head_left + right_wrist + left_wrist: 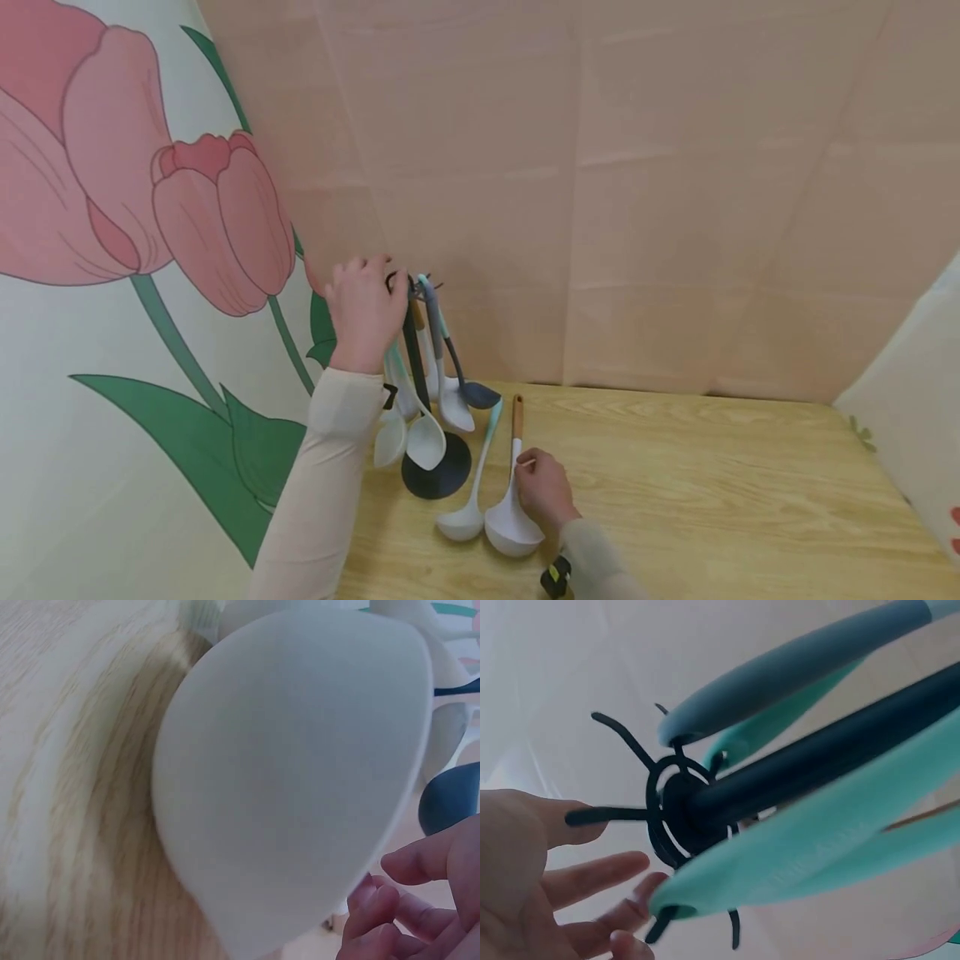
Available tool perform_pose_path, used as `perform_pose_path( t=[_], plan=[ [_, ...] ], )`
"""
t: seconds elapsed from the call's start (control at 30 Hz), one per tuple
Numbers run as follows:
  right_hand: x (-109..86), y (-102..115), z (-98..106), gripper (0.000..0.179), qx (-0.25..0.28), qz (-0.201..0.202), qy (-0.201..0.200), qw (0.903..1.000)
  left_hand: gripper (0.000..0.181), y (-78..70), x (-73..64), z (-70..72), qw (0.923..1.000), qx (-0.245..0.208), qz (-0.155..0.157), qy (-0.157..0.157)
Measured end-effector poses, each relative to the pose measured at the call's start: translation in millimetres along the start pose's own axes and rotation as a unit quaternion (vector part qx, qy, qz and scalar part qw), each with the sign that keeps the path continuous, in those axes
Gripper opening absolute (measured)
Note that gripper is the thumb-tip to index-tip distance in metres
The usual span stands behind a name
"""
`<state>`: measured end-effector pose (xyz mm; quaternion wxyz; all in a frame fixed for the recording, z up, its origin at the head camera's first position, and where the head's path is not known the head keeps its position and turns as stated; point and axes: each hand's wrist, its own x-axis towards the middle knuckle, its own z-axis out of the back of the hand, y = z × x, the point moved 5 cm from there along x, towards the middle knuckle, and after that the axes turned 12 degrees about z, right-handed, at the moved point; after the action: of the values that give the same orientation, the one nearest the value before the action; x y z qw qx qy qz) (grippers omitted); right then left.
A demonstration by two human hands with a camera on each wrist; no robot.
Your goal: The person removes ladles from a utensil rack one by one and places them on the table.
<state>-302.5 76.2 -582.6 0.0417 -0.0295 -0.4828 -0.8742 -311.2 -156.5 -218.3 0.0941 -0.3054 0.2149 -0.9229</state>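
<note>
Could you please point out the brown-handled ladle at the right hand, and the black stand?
Brown-handled ladle (513, 527), head view, on its bowl.
Black stand (447, 477), head view, on its round base.

Your right hand (546, 487) can pass widely over the table (712, 483) on its right side, until the right panel (915, 417). On its left, the white ladle (513, 527) and the turquoise-handled ladle (459, 525) block you, then the black base (459, 471). Beside your left hand (367, 312), the rack's spread hooks (622, 735) and hanging handles (795, 847) make the passage narrow; the flowered wall (225, 208) limits the left.
</note>
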Motion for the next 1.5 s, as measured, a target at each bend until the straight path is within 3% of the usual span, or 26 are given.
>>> perform_pose_path(
  t=[0.17,0.3,0.9,1.03,1.3,1.5],
  plan=[
    [-2.4,8,-1,0.022,0.024,0.014,0.007,0.9996,0.042,-1.5,0.4,-5.4,0.9985,0.048,0.018,0.019],
    [-3.5,10,-3,0.021,0.032,0.019,0.012,0.9992,0.037,3.4,2.5,-8.6,0.9980,0.051,0.027,0.025],
    [-3.4,24,0,0.025,0.019,0.046,0.003,0.9988,0.028,2.1,6.9,-6.8,0.9983,0.046,-0.024,0.026],
    [-2.4,31,-1,0.021,0.024,0.068,0.003,0.9974,0.033,1.5,7.7,-6.4,0.9987,0.045,-0.015,0.019],
    [-2.9,54,-4,0.015,0.027,0.173,0.006,0.9846,0.037,1.5,7.9,-10.6,0.9971,0.075,0.000,-0.015],
    [-2.6,70,-3,0.013,0.029,0.200,0.013,0.9793,0.038,3.1,7.2,-13.7,0.9979,0.062,-0.001,-0.016]
  ],
)
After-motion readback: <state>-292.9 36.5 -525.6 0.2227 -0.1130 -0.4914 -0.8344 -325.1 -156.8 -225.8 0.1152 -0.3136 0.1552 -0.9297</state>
